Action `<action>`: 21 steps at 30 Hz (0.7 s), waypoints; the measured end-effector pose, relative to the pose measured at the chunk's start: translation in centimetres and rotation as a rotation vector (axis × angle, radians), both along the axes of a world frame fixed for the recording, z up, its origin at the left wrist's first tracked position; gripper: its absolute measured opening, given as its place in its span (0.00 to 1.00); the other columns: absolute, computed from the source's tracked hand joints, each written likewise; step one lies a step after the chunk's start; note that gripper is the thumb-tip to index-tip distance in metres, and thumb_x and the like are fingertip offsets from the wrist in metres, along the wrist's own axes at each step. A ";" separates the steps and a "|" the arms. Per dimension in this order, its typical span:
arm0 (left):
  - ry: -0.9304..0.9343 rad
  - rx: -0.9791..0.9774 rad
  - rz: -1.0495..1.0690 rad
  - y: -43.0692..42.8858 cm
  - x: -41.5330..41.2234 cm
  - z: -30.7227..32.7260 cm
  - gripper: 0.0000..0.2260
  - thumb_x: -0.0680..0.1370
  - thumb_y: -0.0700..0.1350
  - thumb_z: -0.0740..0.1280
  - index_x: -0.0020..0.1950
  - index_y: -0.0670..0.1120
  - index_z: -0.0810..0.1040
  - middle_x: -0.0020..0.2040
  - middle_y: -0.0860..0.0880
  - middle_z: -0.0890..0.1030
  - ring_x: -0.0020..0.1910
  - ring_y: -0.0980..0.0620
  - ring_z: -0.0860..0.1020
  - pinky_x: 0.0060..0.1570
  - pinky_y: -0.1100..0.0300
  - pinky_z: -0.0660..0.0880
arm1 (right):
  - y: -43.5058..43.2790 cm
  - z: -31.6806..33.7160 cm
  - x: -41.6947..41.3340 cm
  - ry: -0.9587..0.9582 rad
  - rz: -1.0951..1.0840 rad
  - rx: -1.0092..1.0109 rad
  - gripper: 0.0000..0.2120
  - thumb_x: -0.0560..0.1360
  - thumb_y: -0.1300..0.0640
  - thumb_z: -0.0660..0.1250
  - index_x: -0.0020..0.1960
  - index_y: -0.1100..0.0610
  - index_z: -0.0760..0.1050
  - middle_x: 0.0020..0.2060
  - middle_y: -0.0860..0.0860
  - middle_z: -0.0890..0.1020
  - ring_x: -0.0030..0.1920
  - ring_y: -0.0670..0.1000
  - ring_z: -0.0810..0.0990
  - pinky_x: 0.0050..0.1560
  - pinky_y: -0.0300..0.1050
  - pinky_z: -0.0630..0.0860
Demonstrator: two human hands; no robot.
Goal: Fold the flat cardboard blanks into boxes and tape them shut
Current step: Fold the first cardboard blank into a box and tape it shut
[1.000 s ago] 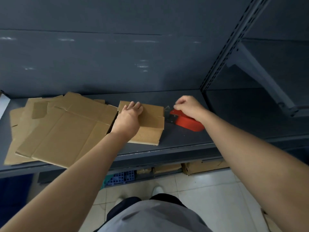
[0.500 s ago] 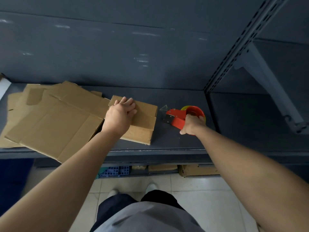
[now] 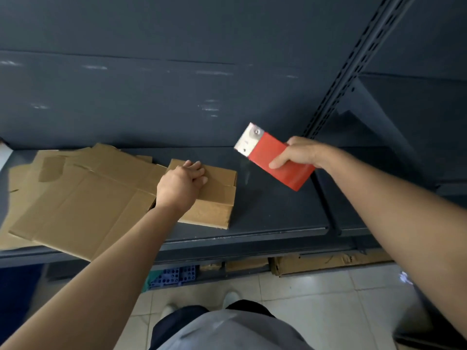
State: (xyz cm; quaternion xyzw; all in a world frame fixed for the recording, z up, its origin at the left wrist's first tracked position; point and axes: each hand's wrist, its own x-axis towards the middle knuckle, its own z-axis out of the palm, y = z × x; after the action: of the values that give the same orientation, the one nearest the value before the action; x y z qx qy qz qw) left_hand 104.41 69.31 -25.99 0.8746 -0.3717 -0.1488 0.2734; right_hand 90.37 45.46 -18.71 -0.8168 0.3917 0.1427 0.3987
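A small folded cardboard box (image 3: pixel 217 198) lies on the dark grey shelf (image 3: pixel 273 213). My left hand (image 3: pixel 180 184) presses down on its top, with the fingers curled against the flaps. To the left lies a pile of flat cardboard blanks (image 3: pixel 75 198), overlapping one another. My right hand (image 3: pixel 297 154) grips a red tape dispenser (image 3: pixel 273 159) and holds it in the air, up and to the right of the box. Its metal toothed blade (image 3: pixel 249 138) points up and to the left.
The shelf's front edge (image 3: pixel 227 245) runs across the view. A slotted upright (image 3: pixel 353 69) rises at the right, with another shelf bay beyond it. Below the shelf are cardboard pieces (image 3: pixel 323 263) and a blue plastic crate (image 3: pixel 174 276) on a tiled floor.
My right hand has lifted the tape dispenser off the shelf and turned it in the air. My left hand has stayed on the box.
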 end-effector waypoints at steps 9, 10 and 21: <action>0.055 -0.017 -0.150 1.1 1.8 0.4 0.14 0.81 0.44 0.61 0.67 0.49 0.76 0.71 0.57 0.69 0.73 0.61 0.61 0.68 0.63 0.59 | 4.7 7.1 4.4 -0.340 0.052 0.650 0.28 0.51 0.58 0.81 0.50 0.59 0.79 0.40 0.56 0.85 0.39 0.53 0.85 0.40 0.48 0.82; 0.065 -0.038 -0.152 1.2 1.9 0.3 0.14 0.81 0.43 0.62 0.66 0.49 0.76 0.70 0.57 0.70 0.72 0.61 0.62 0.68 0.64 0.59 | 5.3 7.1 5.0 -0.354 0.062 0.675 0.32 0.49 0.56 0.82 0.51 0.59 0.78 0.40 0.57 0.85 0.39 0.54 0.85 0.39 0.48 0.81; 0.164 -0.233 -0.135 2.4 2.7 -0.4 0.12 0.76 0.36 0.68 0.59 0.43 0.81 0.63 0.48 0.78 0.65 0.52 0.73 0.67 0.62 0.65 | 8.1 2.9 5.9 -0.214 0.001 0.792 0.30 0.42 0.53 0.85 0.42 0.63 0.82 0.36 0.62 0.83 0.36 0.57 0.84 0.39 0.49 0.82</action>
State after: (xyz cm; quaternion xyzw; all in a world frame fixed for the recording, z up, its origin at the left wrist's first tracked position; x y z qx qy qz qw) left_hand 107.15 71.68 -26.39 0.7949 -0.4210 -0.1938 0.3917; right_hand 96.27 53.59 -15.80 -0.6107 0.2626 0.1969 0.7206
